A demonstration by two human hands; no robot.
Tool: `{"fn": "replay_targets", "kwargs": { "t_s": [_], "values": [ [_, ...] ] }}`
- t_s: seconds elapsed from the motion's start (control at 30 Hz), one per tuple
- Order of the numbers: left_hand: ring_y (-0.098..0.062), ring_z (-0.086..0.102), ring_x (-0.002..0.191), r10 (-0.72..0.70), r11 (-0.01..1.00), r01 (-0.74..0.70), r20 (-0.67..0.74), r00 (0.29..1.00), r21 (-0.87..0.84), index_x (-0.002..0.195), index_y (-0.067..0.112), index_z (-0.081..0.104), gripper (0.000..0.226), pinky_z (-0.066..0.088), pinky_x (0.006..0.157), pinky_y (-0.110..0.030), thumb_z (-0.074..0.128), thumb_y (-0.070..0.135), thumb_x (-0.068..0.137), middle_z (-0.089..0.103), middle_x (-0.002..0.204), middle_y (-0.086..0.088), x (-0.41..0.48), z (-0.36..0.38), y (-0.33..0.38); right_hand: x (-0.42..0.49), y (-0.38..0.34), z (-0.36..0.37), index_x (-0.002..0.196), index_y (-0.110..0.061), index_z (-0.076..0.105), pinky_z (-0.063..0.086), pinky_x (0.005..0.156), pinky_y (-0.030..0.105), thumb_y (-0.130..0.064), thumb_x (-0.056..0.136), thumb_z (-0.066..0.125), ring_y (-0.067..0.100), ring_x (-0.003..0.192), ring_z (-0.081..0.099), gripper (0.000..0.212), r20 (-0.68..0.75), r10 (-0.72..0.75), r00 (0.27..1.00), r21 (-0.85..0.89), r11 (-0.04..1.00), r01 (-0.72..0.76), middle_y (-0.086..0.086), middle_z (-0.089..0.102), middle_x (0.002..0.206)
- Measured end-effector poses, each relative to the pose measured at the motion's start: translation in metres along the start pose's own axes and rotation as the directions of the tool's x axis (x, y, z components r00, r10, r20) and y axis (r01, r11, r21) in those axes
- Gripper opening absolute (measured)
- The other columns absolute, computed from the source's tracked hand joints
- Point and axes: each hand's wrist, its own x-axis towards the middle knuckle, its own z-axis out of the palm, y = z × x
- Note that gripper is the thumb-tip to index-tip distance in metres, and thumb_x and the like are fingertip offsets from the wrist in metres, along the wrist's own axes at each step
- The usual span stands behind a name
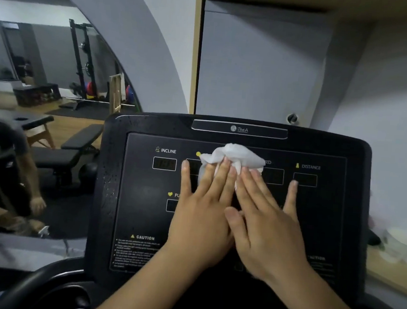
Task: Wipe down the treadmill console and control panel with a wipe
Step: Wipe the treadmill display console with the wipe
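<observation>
Hands (201, 217) (267, 230) flat, apparently on wipe (241, 155)

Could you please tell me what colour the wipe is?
The wipe is white, seen best in the head view.

On the console (110, 171), the wipe (236, 154), the left hand (200, 210) and the right hand (267, 227) cover the middle labels and displays. The fine print (137, 252) under CAUTION is too small to read. Right of the console, pale objects (397, 242) are blurred.
</observation>
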Motion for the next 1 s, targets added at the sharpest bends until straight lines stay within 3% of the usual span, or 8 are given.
{"fn": "replay_targets", "kwargs": {
  "t_s": [0.1, 0.3, 0.43, 0.57, 0.73, 0.9, 1.0],
  "values": [
    [-0.030, 0.020, 0.149, -0.014, 0.999, 0.015, 0.014, 1.000, -0.042, 0.153, 0.006, 0.028, 0.069, 0.013, 0.113, -0.067, 0.030, 0.048, 0.098, 0.023, 0.161, -0.013, -0.002, 0.000, 0.005, -0.002, 0.002, -0.002, 0.152, -0.016, 0.027, 0.004, 0.116, 0.065, -0.057, 0.101, 0.001, 0.009, 0.150, 0.006, 0.070, 0.021, 0.011, 1.000, 0.000, 1.000, -0.011, -0.003, 0.018, 0.162],
    [-0.030, 0.037, 0.143, 0.067, 0.995, -0.063, 0.056, 0.996, -0.080, 0.148, 0.009, 0.041, 0.067, 0.017, 0.109, -0.068, 0.038, 0.049, 0.095, 0.032, 0.158, -0.009, -0.047, 0.016, 0.021, -0.045, 0.027, 0.011, 0.148, -0.015, 0.039, 0.011, 0.112, 0.067, -0.055, 0.103, 0.013, 0.011, 0.148, 0.020, 0.066, 0.031, -0.072, 0.997, -0.028, 0.997, 0.073, -0.001, 0.030, 0.159],
    [-0.029, 0.028, 0.147, 0.005, 0.997, -0.005, 0.000, 1.000, -0.082, 0.152, 0.009, 0.031, 0.066, 0.008, 0.113, -0.067, 0.033, 0.044, 0.097, 0.030, 0.159, -0.011, 0.007, -0.001, 0.027, 0.004, 0.031, -0.010, 0.150, -0.016, 0.033, 0.003, 0.116, 0.065, -0.055, 0.102, 0.005, 0.007, 0.148, 0.015, 0.068, -0.053, 0.015, 0.999, -0.003, 1.000, -0.015, -0.004, 0.026, 0.158],
    [-0.030, 0.023, 0.148, 0.018, 0.994, -0.016, 0.022, 1.000, -0.110, 0.153, 0.008, 0.030, 0.066, 0.011, 0.112, -0.067, 0.031, 0.043, 0.097, 0.027, 0.160, -0.012, 0.002, 0.001, 0.037, -0.008, 0.031, -0.006, 0.151, -0.018, 0.028, 0.006, 0.117, 0.063, -0.054, 0.103, 0.007, 0.007, 0.149, 0.010, 0.064, -0.046, 0.036, 0.998, 0.004, 0.999, -0.036, -0.004, 0.021, 0.160],
    [-0.027, 0.037, 0.142, 0.090, 0.987, -0.079, 0.080, 0.993, -0.137, 0.149, 0.010, 0.040, 0.064, 0.017, 0.108, -0.069, 0.036, 0.046, 0.096, 0.033, 0.158, -0.009, -0.043, 0.016, 0.047, -0.059, 0.043, 0.010, 0.149, -0.015, 0.037, 0.014, 0.112, 0.067, -0.054, 0.103, 0.014, 0.011, 0.148, 0.019, 0.064, 0.016, -0.040, 0.999, -0.052, 0.998, 0.040, 0.000, 0.029, 0.159],
    [-0.027, 0.022, 0.149, 0.042, 0.994, -0.036, 0.057, 0.998, -0.103, 0.155, 0.011, 0.025, 0.064, 0.002, 0.113, -0.070, 0.028, 0.043, 0.099, 0.022, 0.162, -0.008, 0.019, -0.001, 0.046, -0.005, 0.053, -0.016, 0.150, -0.017, 0.032, 0.004, 0.116, 0.065, -0.055, 0.102, 0.004, 0.008, 0.149, 0.013, 0.068, -0.052, 0.052, 0.997, -0.064, 0.996, -0.055, -0.003, 0.024, 0.159],
    [-0.030, 0.020, 0.149, 0.039, 0.993, -0.033, 0.052, 0.998, -0.114, 0.155, 0.010, 0.025, 0.065, 0.006, 0.113, -0.070, 0.029, 0.042, 0.098, 0.021, 0.162, -0.009, 0.019, 0.001, 0.052, -0.006, 0.054, -0.016, 0.152, -0.018, 0.028, 0.005, 0.116, 0.065, -0.055, 0.102, 0.004, 0.008, 0.149, 0.010, 0.067, -0.044, 0.060, 0.997, -0.051, 0.997, -0.063, -0.003, 0.020, 0.160]
  ]
}}
